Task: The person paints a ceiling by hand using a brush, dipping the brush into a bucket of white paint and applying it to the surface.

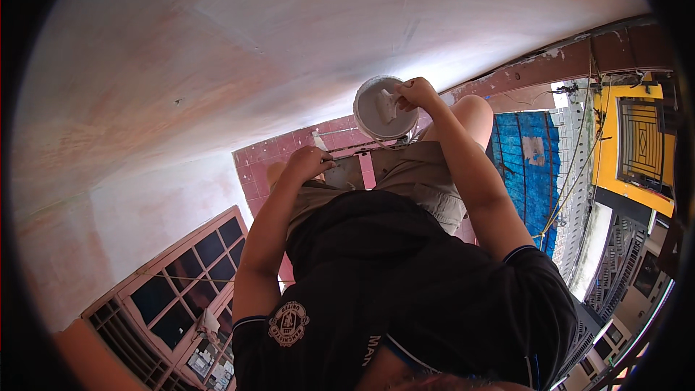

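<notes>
My right hand [418,94] is closed on a white, paint-coated tool [387,105], perhaps a brush or roller, inside the mouth of a white bucket [365,119]. The bucket sits above my right thigh, and its contents are hard to make out. My left hand [310,161] is lower and to the left, fingers curled near my left leg; whatever they may grip is hidden. A thin horizontal bar and a small pale object [317,139] lie just beyond it.
A pale, blotchy wall [181,43] curves close overhead and left. Below are pink floor tiles [253,174]. A pink-framed window [174,282] is lower left. At right are a brown beam [528,65], hanging cords [572,195], blue tarpaulin [521,174] and a yellow building [608,174].
</notes>
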Demonstrator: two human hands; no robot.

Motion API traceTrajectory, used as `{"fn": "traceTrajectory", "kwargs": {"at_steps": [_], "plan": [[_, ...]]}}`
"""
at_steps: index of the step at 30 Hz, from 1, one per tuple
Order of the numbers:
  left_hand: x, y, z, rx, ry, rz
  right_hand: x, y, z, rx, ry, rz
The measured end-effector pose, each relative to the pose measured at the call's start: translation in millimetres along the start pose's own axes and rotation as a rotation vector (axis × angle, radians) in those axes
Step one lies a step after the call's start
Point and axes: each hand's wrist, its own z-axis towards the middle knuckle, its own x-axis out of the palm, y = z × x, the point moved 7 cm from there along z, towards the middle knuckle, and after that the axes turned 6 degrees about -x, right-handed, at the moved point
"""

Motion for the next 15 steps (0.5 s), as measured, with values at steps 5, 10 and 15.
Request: {"fn": "traceTrajectory", "kwargs": {"at_steps": [5, 10, 15], "plan": [[-1.2, -1.8, -0.8, -0.007, -0.008, -0.018, -40.3, 3.0, -16.8, 0.062, -0.077, 0.212], [-0.1, -1.0, -1.9, -0.017, -0.003, 0.007, -73.3, -11.1, -26.0, 0.184, -0.214, 0.374], [1.1, -6.1, -5.5, 0.038, -0.014, 0.007, -73.3, -16.3, -23.4, 0.227, -0.099, 0.600]]}}
